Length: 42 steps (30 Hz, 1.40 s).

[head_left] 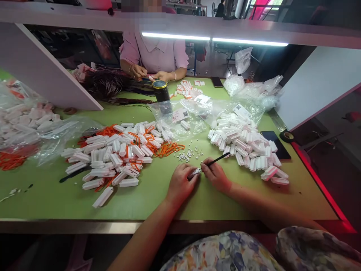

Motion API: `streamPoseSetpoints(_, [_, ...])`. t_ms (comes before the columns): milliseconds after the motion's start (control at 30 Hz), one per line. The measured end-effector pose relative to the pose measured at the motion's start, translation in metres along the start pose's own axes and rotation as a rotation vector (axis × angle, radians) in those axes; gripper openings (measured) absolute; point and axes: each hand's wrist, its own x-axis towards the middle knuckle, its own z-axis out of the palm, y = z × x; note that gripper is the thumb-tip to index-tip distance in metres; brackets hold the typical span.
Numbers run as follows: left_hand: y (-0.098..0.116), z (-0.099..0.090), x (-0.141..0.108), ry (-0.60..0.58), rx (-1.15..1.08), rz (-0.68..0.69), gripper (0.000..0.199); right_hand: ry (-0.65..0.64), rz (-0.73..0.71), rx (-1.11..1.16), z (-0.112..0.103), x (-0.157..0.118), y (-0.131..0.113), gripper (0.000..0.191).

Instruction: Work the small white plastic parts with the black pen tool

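When read from left to right, first a crumpled clear bag (64, 130), beside many white blocks. Next a loose heap of white blocks (115, 159), tangled with orange strips (169, 149). At far centre, a co-worker's hands (138, 72); just nearer, a dark can (160, 94), standing. Then tiny white pins (187, 154), scattered just beyond the left hand (180, 181). In that hand, fingers closed on a small white piece (195, 172), held near centre over the green table (141, 205). Just right, the right hand (216, 177), pinching a black stick (220, 159), tip apparently at the piece. Farther right, a second heap (241, 141) of white blocks, then a dark phone (280, 145) and a roll of tape (284, 139).

Risks, as judged: stick skidding off the piece and into nearby left fingers, if pushed at a slant. Pins scattering if brushed by a knuckle, being light and loose. Blocks shifting in the right heap if knocked by the stick's far end, so close by. Cannot tell about pins within the piece; too small.
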Motion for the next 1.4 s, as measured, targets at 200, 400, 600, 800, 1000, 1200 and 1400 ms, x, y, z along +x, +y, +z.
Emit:
streamPoseSetpoints(200, [0.001, 0.001, 0.0, -0.009, 0.011, -0.01, 0.009, 0.001, -0.012, -0.053, 0.0, -0.001, -0.001, 0.02])
streamPoseSetpoints(400, [0.001, 0.001, 0.0, -0.011, 0.007, -0.012, 0.007, -0.008, -0.031, -0.062, 0.0, -0.001, 0.001, 0.021])
streamPoseSetpoints(600, [0.0, 0.001, 0.0, -0.003, 0.002, 0.001, 0.007, 0.006, -0.053, -0.089, 0.003, -0.001, 0.005, 0.024])
streamPoseSetpoints(800, [0.0, 0.001, 0.0, -0.002, -0.005, 0.002, 0.008, 0.012, -0.085, -0.105, 0.005, -0.002, 0.007, 0.02])
streamPoseSetpoints(1000, [-0.003, 0.003, 0.0, -0.013, 0.0, -0.002, 0.01, -0.009, -0.164, -0.191, 0.009, -0.001, 0.012, 0.021])
streamPoseSetpoints(1200, [-0.004, 0.003, 0.0, -0.018, -0.002, -0.006, 0.007, -0.091, -0.249, -0.382, 0.014, 0.002, 0.011, 0.028])
streamPoseSetpoints(1400, [-0.003, 0.003, 0.0, 0.001, 0.004, 0.006, 0.008, 0.03, -0.15, -0.202, 0.007, 0.001, 0.013, 0.024])
